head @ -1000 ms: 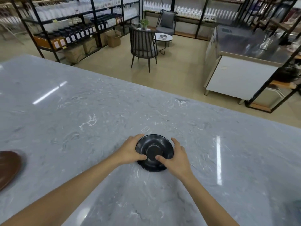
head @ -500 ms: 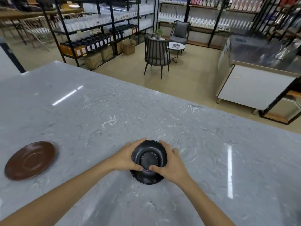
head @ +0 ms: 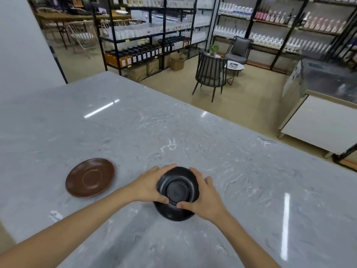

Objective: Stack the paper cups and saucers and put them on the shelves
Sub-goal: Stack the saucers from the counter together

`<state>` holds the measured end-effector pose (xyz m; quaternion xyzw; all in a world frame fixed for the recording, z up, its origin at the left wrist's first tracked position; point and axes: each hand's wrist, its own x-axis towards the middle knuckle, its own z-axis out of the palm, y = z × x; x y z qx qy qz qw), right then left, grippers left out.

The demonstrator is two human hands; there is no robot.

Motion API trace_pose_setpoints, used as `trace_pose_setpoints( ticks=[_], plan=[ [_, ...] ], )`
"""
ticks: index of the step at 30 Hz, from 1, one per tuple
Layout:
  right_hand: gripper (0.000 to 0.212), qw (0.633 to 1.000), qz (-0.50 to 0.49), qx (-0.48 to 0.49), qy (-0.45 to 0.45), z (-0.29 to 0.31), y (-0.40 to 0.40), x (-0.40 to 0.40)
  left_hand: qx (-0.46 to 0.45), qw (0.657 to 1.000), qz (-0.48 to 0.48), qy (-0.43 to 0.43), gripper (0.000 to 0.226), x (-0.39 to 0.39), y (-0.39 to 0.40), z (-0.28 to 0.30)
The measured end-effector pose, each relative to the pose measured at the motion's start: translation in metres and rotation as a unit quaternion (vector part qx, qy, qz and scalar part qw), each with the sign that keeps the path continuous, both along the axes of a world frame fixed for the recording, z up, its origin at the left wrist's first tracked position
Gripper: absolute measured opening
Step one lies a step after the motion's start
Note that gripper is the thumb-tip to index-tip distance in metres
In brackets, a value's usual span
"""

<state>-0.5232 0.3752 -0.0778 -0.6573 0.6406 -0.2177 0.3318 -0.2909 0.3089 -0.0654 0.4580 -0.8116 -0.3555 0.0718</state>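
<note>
A stack of black saucers (head: 177,192) sits on the grey marble table (head: 193,132), near its front middle. My left hand (head: 149,185) grips the stack's left rim, thumb on top. My right hand (head: 202,198) grips the right rim the same way. The top saucer looks slightly offset from the one under it. A brown saucer (head: 90,177) lies flat on the table to the left, apart from my hands. No paper cups are in view.
Beyond the table's far edge stand black metal shelves (head: 154,35) full of bottles, a dark chair (head: 210,74), a small round table (head: 234,66) and a white counter (head: 318,120) at the right. A white wall (head: 23,45) rises at the far left.
The view has swung left, bringing the brown saucer fully into sight. Both hands stay on the black saucers, their fingers now closed further around the rims.
</note>
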Motion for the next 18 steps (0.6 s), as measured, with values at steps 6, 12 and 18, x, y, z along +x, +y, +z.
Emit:
trace_pose_setpoints(
  ticks=[6,12,18],
  plan=[
    [0.123,1.000,0.006,-0.001,0.009,0.008,-0.023,0.080,-0.039,0.999,-0.019,-0.026,0.118,0.078,-0.023,0.009],
    [0.121,0.999,0.034,-0.007,0.024,0.005,-0.056,0.158,-0.039,0.999,0.011,-0.036,0.115,0.165,-0.044,0.002],
    [0.124,0.998,0.053,-0.004,0.042,0.003,-0.089,0.225,-0.036,0.998,0.033,-0.044,0.118,0.231,-0.071,-0.005]
  ],
)
